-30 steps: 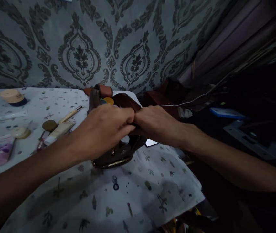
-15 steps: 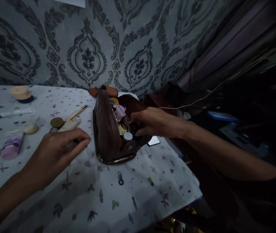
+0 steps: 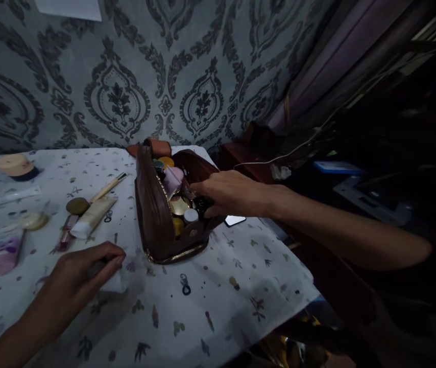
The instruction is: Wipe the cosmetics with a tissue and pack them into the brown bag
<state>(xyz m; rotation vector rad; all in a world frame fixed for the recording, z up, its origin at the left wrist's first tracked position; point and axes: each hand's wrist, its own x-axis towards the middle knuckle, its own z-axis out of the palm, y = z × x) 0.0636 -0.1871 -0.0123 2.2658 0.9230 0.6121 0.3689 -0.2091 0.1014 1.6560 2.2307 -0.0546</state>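
Observation:
A brown zip bag [image 3: 154,214] stands unzipped on the patterned cloth, with a white-lidded jar [image 3: 191,215], a pink item [image 3: 173,179] and several other small things inside. My right hand [image 3: 227,194] reaches into the bag's right side, fingers bent over dark items; what the fingertips grip is hidden. Left of the bag, my left hand [image 3: 83,273] is closed, thumb against fingers, around something pale that is mostly covered. Beyond it lie a cream tube [image 3: 93,217], a small red tube [image 3: 67,232], a round olive-coloured item [image 3: 77,206] and a brush [image 3: 106,188].
At the left are a pink and purple tube [image 3: 5,250], a pale round item [image 3: 33,220], a white marker [image 3: 11,197] and a beige-lidded jar [image 3: 17,167]. A phone-like item [image 3: 235,220] lies right of the bag. A patterned wall rises behind.
The view has shifted, so the bag sits further left. My left hand has come nearer the front edge, uncovering the cream and red tubes. My right hand stays in the bag.

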